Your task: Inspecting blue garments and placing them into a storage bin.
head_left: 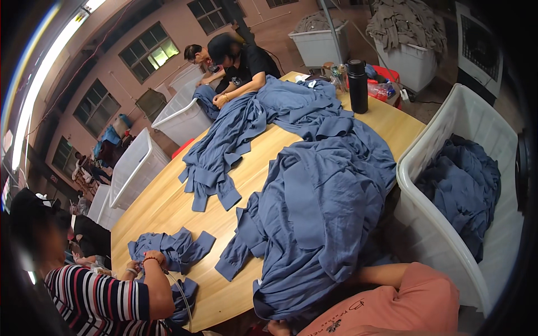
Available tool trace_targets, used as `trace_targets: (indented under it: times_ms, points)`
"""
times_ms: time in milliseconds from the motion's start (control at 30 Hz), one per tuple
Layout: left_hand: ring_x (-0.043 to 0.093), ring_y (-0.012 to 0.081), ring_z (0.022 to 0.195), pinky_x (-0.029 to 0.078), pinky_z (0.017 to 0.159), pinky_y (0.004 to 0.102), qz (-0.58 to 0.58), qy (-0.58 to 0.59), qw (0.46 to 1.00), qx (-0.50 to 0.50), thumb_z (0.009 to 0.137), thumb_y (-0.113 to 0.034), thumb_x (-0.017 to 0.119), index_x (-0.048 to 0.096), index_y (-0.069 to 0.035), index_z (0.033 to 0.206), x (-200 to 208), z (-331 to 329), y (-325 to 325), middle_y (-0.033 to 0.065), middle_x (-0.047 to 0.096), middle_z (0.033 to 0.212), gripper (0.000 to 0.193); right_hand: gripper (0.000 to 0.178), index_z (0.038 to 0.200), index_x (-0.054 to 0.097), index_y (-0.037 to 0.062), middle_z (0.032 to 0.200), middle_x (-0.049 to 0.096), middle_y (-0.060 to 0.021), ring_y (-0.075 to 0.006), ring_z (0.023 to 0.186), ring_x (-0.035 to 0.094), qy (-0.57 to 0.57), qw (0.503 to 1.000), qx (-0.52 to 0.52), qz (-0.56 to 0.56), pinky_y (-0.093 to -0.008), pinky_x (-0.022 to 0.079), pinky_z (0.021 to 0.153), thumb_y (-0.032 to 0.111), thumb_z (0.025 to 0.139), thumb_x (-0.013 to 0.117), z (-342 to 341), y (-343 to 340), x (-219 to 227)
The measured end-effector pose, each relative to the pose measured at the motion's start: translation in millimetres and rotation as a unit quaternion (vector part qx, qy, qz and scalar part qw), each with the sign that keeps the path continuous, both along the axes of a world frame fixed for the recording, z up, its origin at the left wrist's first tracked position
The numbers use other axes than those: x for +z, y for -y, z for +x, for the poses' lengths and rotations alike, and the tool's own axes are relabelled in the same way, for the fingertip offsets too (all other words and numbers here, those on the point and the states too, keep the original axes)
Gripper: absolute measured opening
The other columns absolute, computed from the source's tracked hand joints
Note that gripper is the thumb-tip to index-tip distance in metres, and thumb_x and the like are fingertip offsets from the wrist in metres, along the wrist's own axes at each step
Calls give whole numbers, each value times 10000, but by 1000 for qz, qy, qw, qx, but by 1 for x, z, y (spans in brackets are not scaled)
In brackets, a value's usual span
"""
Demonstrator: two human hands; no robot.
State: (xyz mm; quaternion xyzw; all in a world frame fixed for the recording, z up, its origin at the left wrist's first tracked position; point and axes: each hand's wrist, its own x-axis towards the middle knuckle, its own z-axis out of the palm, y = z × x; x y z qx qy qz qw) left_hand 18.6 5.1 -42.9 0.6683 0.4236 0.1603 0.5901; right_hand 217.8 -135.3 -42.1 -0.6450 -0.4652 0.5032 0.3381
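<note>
— Whereabouts of the loose slate-blue cloth garment heap (322, 201)?

— Across the near right of the curved, pale wood-grain table (151, 218), drooping past the near edge.

— And the hands?

— Left hand (278, 327) beside the lower folds, cut off at the view's bottom; cannot tell whether gripping. Right hand hidden behind cloth, beyond the bare forearm (381, 274); cannot tell there either.

— Likeliest trouble?

— Perhaps a slide off the edge, from overhanging weight. Or knotted long slate-blue cloth sleeves (235, 260), from layers piled loosely.

— Farther off?

— Tall black cylindrical bottle (357, 87), near the far folds: possibly toppled by a hard tug on overlapping cloth.
</note>
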Motion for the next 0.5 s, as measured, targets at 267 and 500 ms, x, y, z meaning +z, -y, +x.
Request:
trace_targets:
  times_ms: [267,500]
  points:
    - [568,209,955,445,832,343,-120,-30,986,-112,746,-233,646,552,9,1104,25,32,14,164,585,1064,442,605,1234,506,33,1241,518,-107,-218,1149,466,-132,986,35,-95,-305,325,996,431,788,598,5,25,24]
    - [562,218,1016,437,868,346,-320,-98,913,-232,766,-285,659,533,-2,1162,42,56,40,168,568,1140,502,675,1263,496,26,1280,508,-95,-209,1187,452,-209,958,55,-190,-297,310,1023,471,772,628,0,41,51]
